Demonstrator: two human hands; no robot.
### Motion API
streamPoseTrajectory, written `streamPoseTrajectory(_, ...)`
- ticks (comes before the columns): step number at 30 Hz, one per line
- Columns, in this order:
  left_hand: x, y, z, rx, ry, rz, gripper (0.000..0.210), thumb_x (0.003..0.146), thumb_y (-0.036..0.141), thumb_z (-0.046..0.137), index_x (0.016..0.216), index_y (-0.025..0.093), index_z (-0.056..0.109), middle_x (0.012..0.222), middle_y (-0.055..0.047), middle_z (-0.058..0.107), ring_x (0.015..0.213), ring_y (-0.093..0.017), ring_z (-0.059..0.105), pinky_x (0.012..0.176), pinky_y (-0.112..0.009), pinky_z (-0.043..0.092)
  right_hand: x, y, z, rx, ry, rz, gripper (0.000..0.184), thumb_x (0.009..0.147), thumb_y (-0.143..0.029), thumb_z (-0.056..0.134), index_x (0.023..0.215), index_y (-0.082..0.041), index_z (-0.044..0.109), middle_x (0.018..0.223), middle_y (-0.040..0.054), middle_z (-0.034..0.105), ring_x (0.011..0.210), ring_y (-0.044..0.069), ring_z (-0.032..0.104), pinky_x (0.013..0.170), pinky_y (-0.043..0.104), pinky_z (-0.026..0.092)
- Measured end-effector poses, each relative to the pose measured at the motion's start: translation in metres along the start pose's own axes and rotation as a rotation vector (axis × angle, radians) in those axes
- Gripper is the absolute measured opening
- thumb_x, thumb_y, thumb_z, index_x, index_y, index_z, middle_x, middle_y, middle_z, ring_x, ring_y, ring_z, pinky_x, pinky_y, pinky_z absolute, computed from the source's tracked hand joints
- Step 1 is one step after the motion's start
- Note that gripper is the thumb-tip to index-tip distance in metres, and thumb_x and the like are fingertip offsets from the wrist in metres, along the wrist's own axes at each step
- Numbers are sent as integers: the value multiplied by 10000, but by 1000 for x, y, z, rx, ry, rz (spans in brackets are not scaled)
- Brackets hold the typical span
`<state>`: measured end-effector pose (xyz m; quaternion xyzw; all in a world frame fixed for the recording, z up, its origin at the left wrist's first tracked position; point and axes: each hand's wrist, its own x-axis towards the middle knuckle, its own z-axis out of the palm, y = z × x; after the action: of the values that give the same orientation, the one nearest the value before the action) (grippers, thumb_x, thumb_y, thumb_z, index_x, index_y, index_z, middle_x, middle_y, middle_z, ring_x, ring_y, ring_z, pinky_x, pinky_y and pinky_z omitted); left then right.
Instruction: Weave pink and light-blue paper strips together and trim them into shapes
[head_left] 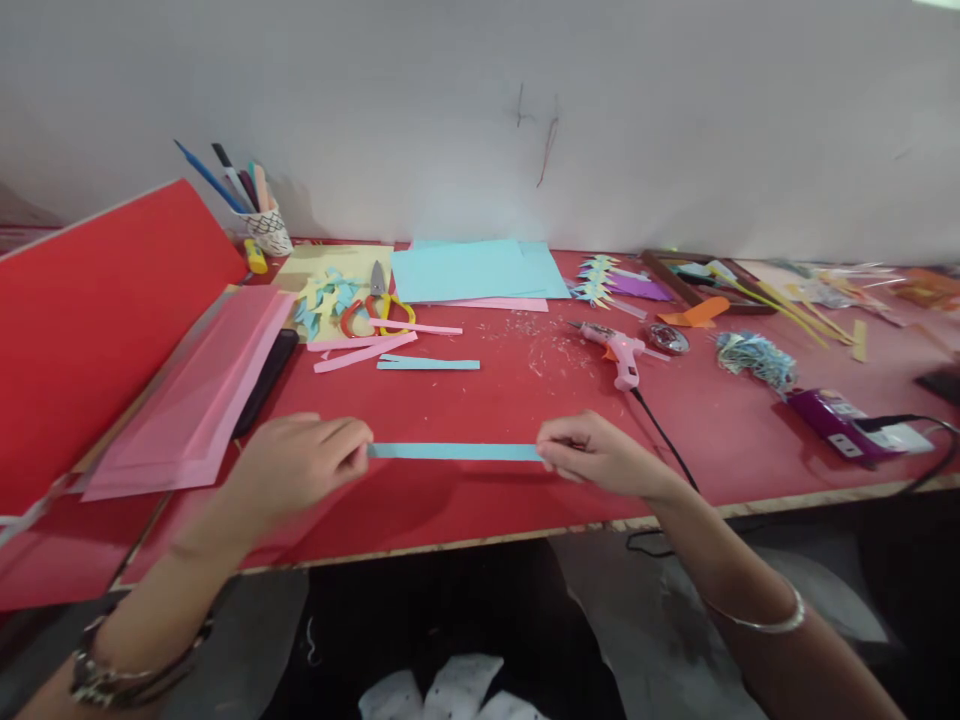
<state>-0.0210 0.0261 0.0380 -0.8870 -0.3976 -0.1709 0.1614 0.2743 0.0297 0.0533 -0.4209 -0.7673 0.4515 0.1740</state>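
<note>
A light blue paper strip (454, 452) is stretched level between my two hands, just over the red tabletop near its front edge. My left hand (304, 462) pinches one end, and my right hand (581, 450) pinches the other. Beyond the strip lie shorter-looking blue paper strips (429, 365) and several pink paper strips (365, 352). Scissors with red and yellow handles (379, 300) rest behind them, beside a heap of blue and yellow paper scraps (328, 300). A pink glue gun (619, 352) lies to the right, nearest my right hand.
Pink sheets (187, 390) and a large red board (112, 330) lean at the left. Blue sheets (480, 270) lie by the wall near a pen cup (266, 230). A purple power strip (836, 420), a fringed paper bundle (756, 360) and a brown tray (675, 280) occupy the right.
</note>
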Motion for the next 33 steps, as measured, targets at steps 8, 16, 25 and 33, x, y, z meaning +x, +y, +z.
streamPoseTrajectory(8,-3,-10,-18,64,78,-209,210,773,94,366,605,208,420,511,40,454,493,-122,376,530,-264,249,-11,-2,1,-474,73,-134,312,872,-291,364,618,-160,490,539,-24,472,489,70,377,501,195,272)
streamPoseTrajectory(16,29,45,-10,-251,41,122,332,878,285,346,646,186,561,541,14,587,522,-120,514,555,-254,338,8,-19,28,-690,117,-402,332,903,-282,329,716,-167,577,587,3,582,527,97,463,552,212,296)
streamPoseTrajectory(25,30,54,-2,-265,80,68,495,926,303,243,543,174,528,397,32,494,382,-92,424,451,-228,266,18,-23,48,-732,401,-559,212,783,-136,397,649,-161,560,543,-19,553,498,81,418,667,217,364)
streamPoseTrajectory(33,28,53,1,-268,85,70,512,922,332,245,514,173,510,363,37,443,374,-91,394,445,-214,249,22,-13,52,-748,548,-624,197,630,-69,363,472,-169,426,401,-89,322,407,50,213,511,161,295)
